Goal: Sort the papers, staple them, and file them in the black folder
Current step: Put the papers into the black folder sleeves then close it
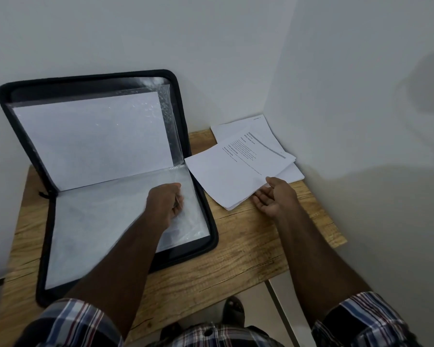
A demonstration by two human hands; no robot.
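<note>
White walls meet in a corner behind a wooden table [236, 251]. On its left part lies one black folder [206, 216], zipped open, its lid leaning upright against the wall with a white sheet behind clear plastic. Right of the folder, near the corner, two loose bundles of papers overlap; the top papers [231, 171] show printed lines. The left hand [166, 202] rests on the folder's lower clear sleeve, fingers curled, pinching its edge. The right hand [273, 196], palm up, grips the near corner of the top papers.
</note>
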